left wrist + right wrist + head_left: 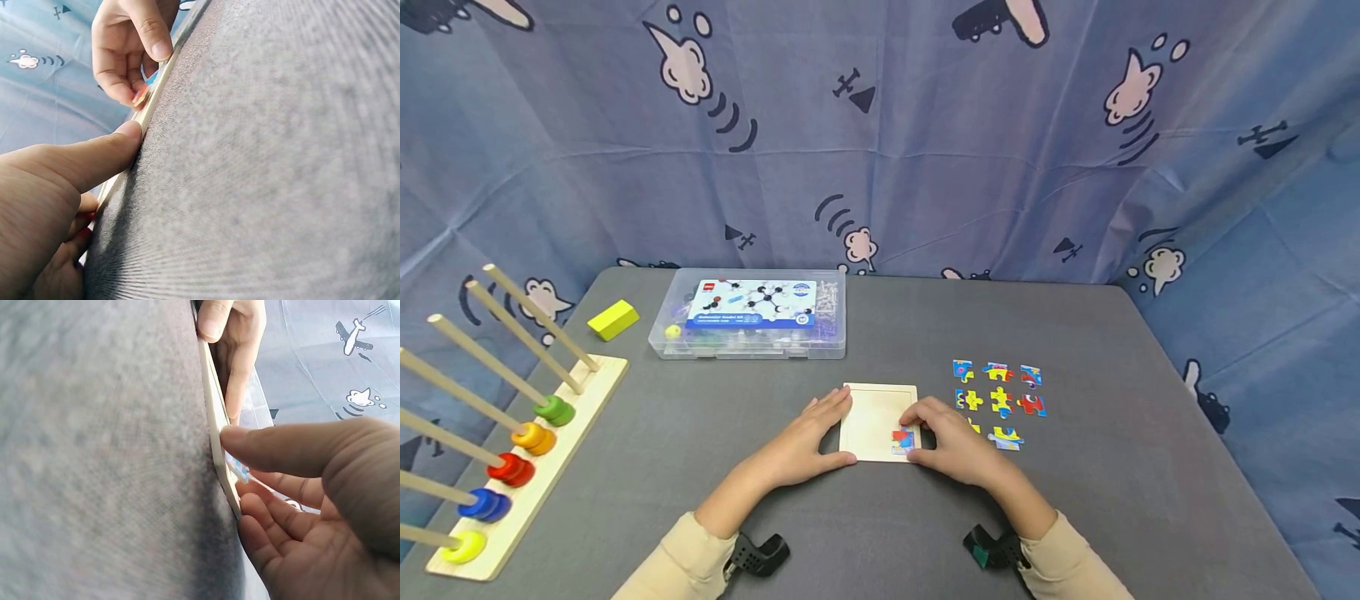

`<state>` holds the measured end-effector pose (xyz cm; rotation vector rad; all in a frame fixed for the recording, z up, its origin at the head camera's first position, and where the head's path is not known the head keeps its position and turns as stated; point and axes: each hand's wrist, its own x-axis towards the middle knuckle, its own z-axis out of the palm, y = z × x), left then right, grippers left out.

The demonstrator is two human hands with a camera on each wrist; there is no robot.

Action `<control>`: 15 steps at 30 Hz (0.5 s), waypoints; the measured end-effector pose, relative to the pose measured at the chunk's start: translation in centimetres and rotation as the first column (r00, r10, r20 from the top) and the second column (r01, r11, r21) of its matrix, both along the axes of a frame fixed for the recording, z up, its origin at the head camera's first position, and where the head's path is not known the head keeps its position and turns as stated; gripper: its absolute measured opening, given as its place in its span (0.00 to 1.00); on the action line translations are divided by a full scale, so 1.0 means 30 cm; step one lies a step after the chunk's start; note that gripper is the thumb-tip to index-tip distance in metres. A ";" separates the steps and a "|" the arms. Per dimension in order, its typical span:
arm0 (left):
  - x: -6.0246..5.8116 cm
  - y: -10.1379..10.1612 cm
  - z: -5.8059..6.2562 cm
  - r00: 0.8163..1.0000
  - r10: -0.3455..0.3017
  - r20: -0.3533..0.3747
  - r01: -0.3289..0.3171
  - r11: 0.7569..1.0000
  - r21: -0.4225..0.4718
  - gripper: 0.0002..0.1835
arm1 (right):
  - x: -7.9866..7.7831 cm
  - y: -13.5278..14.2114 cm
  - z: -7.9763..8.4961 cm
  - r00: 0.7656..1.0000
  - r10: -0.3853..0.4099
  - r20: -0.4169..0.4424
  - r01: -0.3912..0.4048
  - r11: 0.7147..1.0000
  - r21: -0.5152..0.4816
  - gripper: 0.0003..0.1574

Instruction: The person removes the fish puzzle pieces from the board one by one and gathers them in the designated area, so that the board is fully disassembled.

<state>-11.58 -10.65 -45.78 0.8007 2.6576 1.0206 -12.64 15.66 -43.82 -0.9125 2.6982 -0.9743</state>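
Steadying the tray (872, 408) near the desk's (1120, 500) front edge, the left hand (808, 442) lies along the tray's left side, thumb pressed to its near edge and fingers (835, 402) laid loosely on the frame, holding nothing. The right hand (951, 442) sits at the tray's near right corner, where its fingers (917, 414) press on one piece (902, 439), red and blue, lying in that corner. From the wrist views I cannot tell whether the piece is fully seated or still pinched; it looks pushed down flat by thumb and fingertips.

Judging from this, the puzzle is barely begun: one piece is in the tray, and the rest of the tray shows bare wood. The loose pieces (1000, 398) lie in rows just right of the tray, toward the desk's right side; about eight show, one partly hidden behind the right hand. All of those are left to place.
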 end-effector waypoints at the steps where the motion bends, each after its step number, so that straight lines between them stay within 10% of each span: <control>1: 0.000 0.001 0.002 1.000 0.000 0.000 0.000 1.000 0.000 0.43 | 0.001 -0.001 0.001 1.000 -0.002 0.004 0.002 1.000 -0.004 0.21; 15: 0.004 0.003 0.006 1.000 0.000 -0.009 0.000 1.000 0.004 0.43 | 0.007 -0.003 0.012 0.999 0.001 0.037 -0.001 1.000 -0.006 0.22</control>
